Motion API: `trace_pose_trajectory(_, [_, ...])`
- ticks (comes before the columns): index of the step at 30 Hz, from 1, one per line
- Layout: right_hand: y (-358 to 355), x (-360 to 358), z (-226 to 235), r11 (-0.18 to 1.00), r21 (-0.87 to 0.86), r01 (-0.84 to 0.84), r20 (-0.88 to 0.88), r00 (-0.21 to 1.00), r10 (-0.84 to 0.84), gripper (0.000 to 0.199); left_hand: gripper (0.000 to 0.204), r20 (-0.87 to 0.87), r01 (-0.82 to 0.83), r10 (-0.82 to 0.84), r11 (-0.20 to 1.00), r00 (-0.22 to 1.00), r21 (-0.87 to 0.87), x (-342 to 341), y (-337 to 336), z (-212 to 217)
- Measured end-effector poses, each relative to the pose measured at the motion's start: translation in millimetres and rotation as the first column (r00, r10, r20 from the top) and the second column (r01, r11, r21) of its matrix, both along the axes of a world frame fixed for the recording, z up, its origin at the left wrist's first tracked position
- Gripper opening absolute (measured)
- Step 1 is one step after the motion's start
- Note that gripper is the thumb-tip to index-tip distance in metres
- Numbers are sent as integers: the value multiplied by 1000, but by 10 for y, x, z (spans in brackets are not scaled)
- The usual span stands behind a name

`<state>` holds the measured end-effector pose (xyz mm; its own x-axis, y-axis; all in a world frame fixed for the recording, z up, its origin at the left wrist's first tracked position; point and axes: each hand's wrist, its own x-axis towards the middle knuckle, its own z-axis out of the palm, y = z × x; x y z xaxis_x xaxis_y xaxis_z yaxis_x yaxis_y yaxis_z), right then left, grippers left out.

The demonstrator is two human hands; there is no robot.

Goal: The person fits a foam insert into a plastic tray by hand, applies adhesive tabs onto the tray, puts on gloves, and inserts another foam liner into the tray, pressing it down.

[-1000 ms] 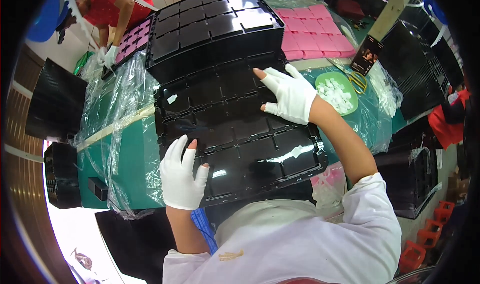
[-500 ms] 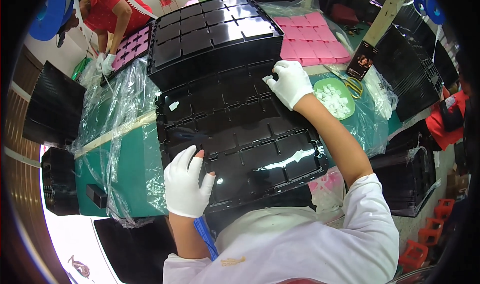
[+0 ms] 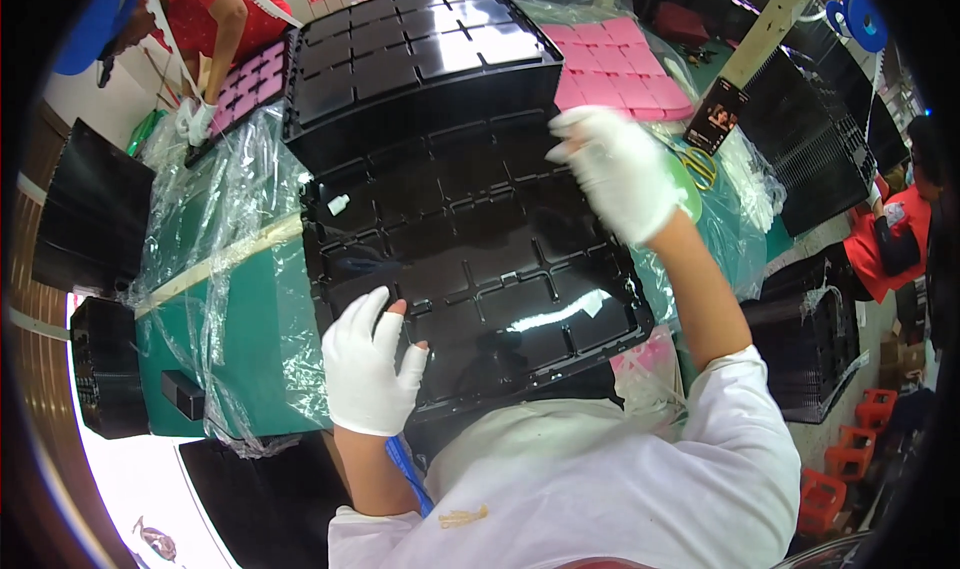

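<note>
Right hand (image 3: 622,174) mostly hides green bowl (image 3: 689,191) near scissors (image 3: 702,167)

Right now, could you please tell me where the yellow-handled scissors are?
In the head view, the yellow-handled scissors lie on the right side, to the right of the person's right hand and next to the green bowl.

Our left hand (image 3: 370,381), white-gloved with thumb and index tips bare, shows its back, fingers pointing forward, thumb apart. Our right hand (image 3: 625,181), also gloved, is farther forward, motion-blurred, fingers bent leftward; our right forearm (image 3: 702,294) slants up behind it.
</note>
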<state>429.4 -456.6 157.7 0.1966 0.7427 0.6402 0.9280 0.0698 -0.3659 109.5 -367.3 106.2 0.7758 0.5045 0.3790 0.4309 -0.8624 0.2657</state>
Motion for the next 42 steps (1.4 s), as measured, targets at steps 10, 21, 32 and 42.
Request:
trace_pose_trajectory(10, [-1064, -857, -592, 822, -296, 487, -7, 859, -512, 18, 49, -51, 14, -14, 1000, 999, -8, 53, 13, 14])
trace_pose_trajectory(21, [-1115, -824, -504, 960, -252, 121, 132, 987, -90, 21, 50, 365, -123, 178, 978, 914, -168, -127, -58, -34])
trace_pose_trajectory(32, [-1107, -1101, -648, 920, -253, -299, -356, 913, 199, 17, 76, -302, -41, 91, 985, 949, 165, -336, -406, -20])
trace_pose_trajectory(42, [-1125, -361, -684, 946, -312, -89, -431, 900, -57, 19, 79, -401, 41, 9, 993, 916, 115, -448, -61, 92])
